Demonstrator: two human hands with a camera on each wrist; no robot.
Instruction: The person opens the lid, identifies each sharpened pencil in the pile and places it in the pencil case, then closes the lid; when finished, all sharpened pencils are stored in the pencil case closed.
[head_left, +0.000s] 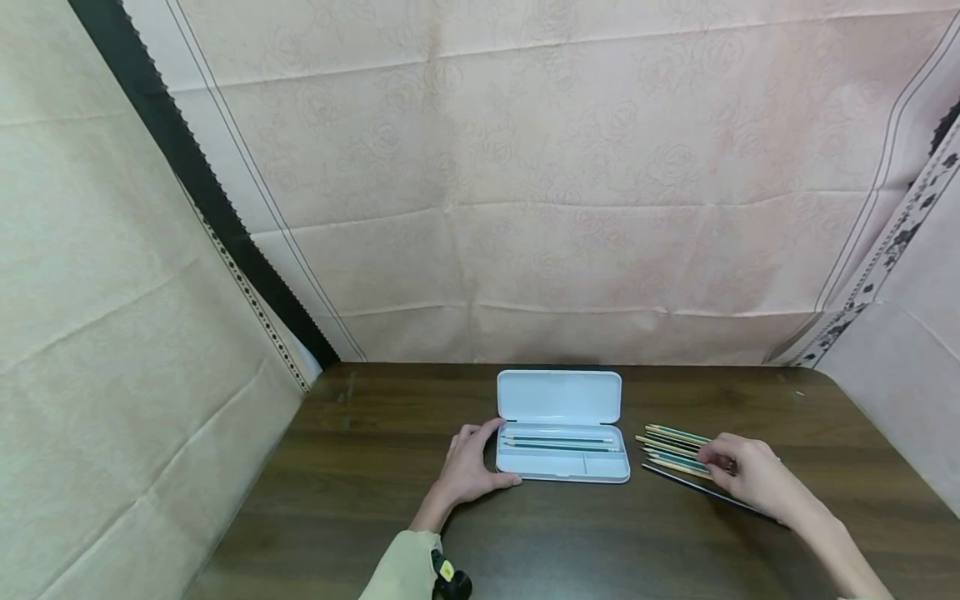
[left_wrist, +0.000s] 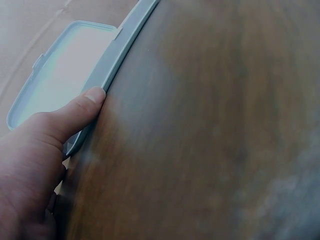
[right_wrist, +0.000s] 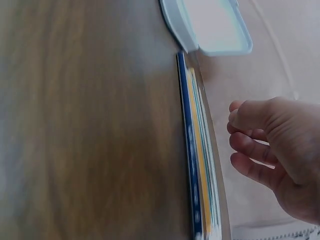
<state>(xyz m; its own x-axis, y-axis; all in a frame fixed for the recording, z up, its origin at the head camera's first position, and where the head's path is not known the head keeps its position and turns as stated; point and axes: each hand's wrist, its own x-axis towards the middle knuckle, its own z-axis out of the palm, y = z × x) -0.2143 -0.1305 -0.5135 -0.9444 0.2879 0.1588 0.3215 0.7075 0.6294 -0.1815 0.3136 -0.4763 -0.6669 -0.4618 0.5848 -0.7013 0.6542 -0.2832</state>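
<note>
A light blue pencil case (head_left: 540, 468) lies on the table with its lid (head_left: 558, 396) raised at the back. A few pencils (head_left: 558, 448) lie lengthwise inside it. My left hand (head_left: 468, 467) grips the case's left end, thumb (left_wrist: 82, 107) along the near edge and fingers at the far side. To the right of the case, several pencils (head_left: 667, 450) lie in a loose row. Over their right part hovers my right hand (head_left: 750, 475), fingers loosely bent, with nothing between them in the right wrist view. A dark blue pencil (right_wrist: 188, 135) lies nearest to me.
The brown wooden table (head_left: 375, 467) ends at a pale patterned cloth (head_left: 562, 208) hung behind it. More cloth (head_left: 135, 358) slopes down along the left side. A dark band (head_left: 225, 225) runs along that cloth's upper edge.
</note>
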